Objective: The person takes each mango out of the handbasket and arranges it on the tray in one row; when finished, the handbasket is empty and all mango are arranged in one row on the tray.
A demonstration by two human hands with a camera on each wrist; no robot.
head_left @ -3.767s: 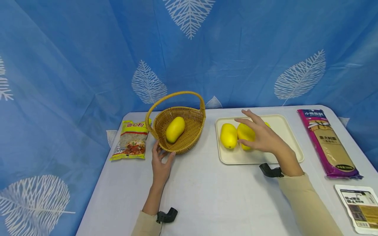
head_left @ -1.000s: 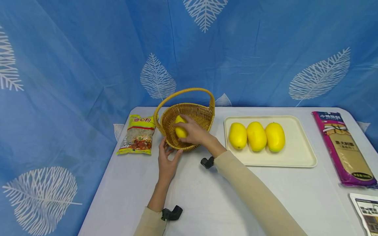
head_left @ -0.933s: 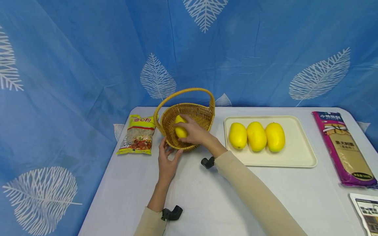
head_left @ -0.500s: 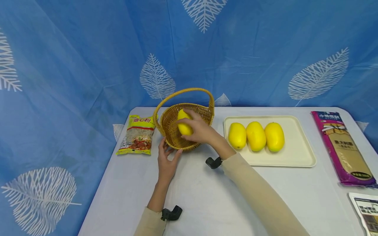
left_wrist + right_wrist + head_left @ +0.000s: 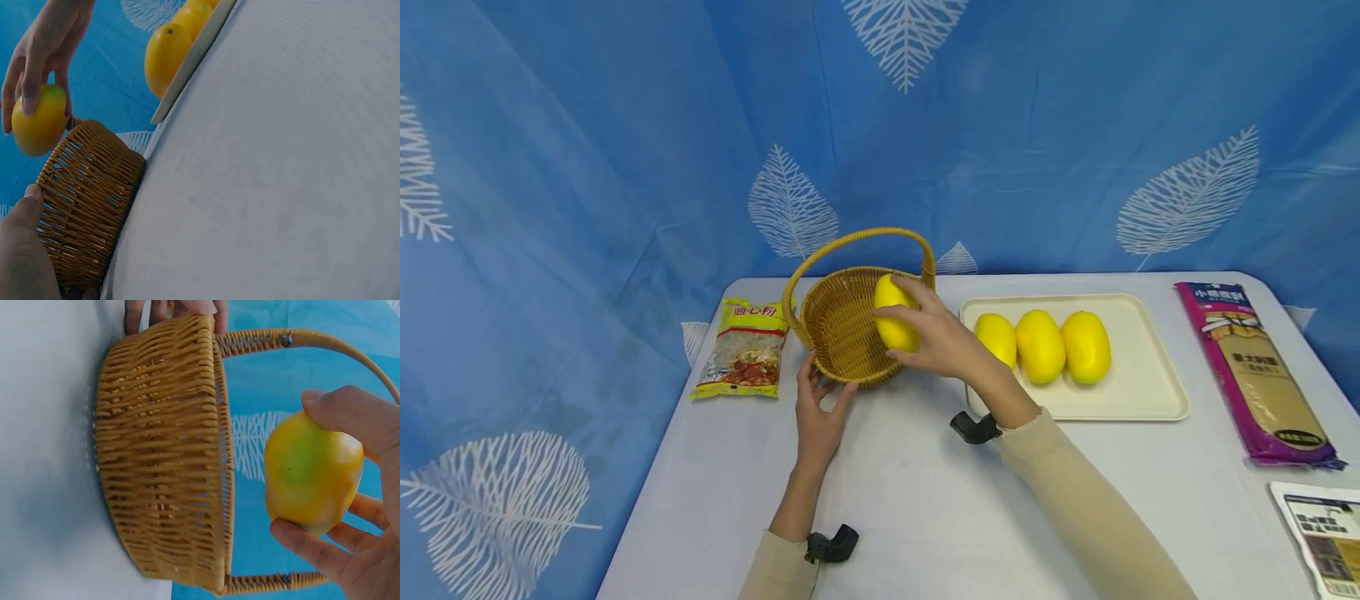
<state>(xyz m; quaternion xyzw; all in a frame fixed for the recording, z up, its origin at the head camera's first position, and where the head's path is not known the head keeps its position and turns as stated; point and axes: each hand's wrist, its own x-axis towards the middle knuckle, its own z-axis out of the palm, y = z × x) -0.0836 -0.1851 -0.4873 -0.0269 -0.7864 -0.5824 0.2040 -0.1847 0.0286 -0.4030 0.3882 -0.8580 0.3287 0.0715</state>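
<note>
My right hand (image 5: pixel 942 332) grips a yellow mango (image 5: pixel 895 315) by its sides, above the right part of the wicker basket (image 5: pixel 842 321). In the right wrist view this mango (image 5: pixel 309 472) shows a green patch and sits clear of the basket rim, between thumb and fingers. My left hand (image 5: pixel 820 417) holds the near left edge of the basket, its thumb (image 5: pixel 28 206) on the rim in the left wrist view. No other fruit shows inside the basket. Three more mangoes (image 5: pixel 1040 346) lie side by side on a cream tray (image 5: pixel 1138 367) to the right.
A bag of macaroni (image 5: pixel 745 350) lies left of the basket. Right of the tray are a purple pasta packet (image 5: pixel 1255 371) and a white-edged packet (image 5: pixel 1322 533), cut off by the frame. A blue leaf-patterned cloth (image 5: pixel 625 167) hangs behind the white table (image 5: pixel 910 500).
My right hand went from over the tray into the basket, took hold of the mango there, and has lifted it up and rightward. The left hand stays on the basket.
</note>
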